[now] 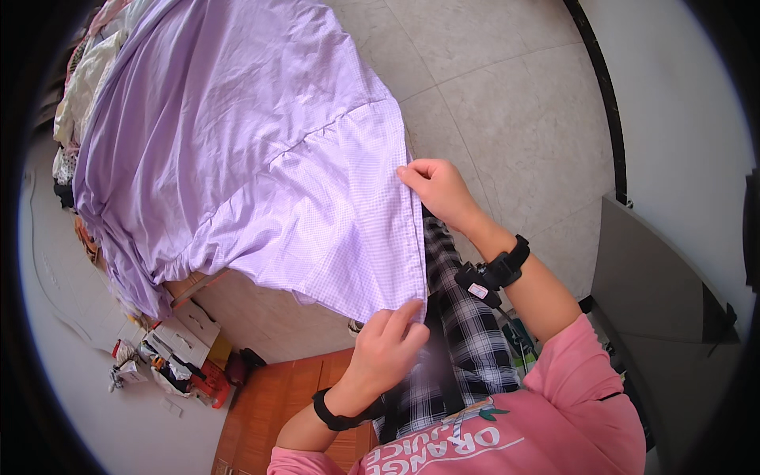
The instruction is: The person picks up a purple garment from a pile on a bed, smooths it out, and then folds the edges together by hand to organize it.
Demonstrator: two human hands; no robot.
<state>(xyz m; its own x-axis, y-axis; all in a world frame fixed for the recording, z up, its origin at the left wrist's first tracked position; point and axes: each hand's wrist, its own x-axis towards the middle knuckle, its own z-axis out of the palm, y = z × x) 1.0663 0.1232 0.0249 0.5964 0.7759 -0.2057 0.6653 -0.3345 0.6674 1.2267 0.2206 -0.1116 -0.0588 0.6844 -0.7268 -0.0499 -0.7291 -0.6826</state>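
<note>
A large lilac cloth spreads before me, wrinkled and draped over a pile of other fabrics. Along its near side runs a finely checked, gathered border, sewn on with a puckered seam. My right hand pinches the straight hemmed edge of that border between thumb and fingers. Lower down, at the border's near corner, my left hand holds the same hem. Between both hands the edge is stretched fairly straight. The far end of the cloth runs out of view at the top.
Mixed clothes are heaped under the cloth's left side. A white drawer cabinet with cluttered items stands lower left, near an orange-brown wooden door. Tiled floor lies to the right, with a grey panel beyond.
</note>
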